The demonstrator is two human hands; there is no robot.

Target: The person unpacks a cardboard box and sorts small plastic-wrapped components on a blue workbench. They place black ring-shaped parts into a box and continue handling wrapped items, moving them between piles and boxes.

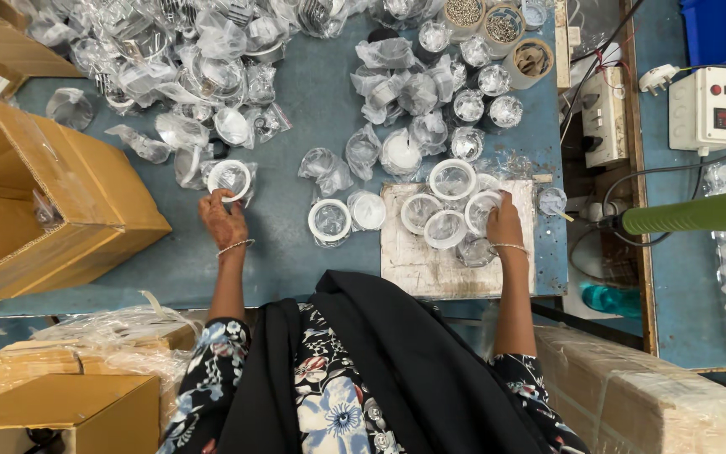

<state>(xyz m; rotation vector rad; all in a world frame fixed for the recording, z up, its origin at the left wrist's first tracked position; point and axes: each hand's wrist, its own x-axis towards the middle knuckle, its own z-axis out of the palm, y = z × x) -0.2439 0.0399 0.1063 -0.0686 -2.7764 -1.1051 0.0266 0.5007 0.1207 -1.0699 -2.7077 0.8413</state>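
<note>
While both arms reach out over the blue table point(296, 244), the left hand point(222, 220) has its fingers closed on a round white-rimmed fitting in a clear bag point(230, 179), which lies on the table just far of the hand, to the left of centre. The right hand point(504, 225) rests on a worn white board point(413, 261) at the near right of the table, its fingers curled round the rim of a white ring point(482, 210) at the right edge of a small cluster. That cluster of bare white rings point(443, 206) sits touching one another on the far half of the board. Two more ringed pieces point(330, 220) lie on the table between the hands, just left of the board. Far of the left hand is a big heap of bagged fittings point(186, 59), and a smaller pile of bagged pieces point(422, 92) lies far of the board. Round tubs of small parts point(497, 25) stand at the far edge. An open cardboard box point(35, 193) sits at the left, and a white control box point(712, 105) with cables stands well to the right. Each wrist bears a thin bangle.
</note>
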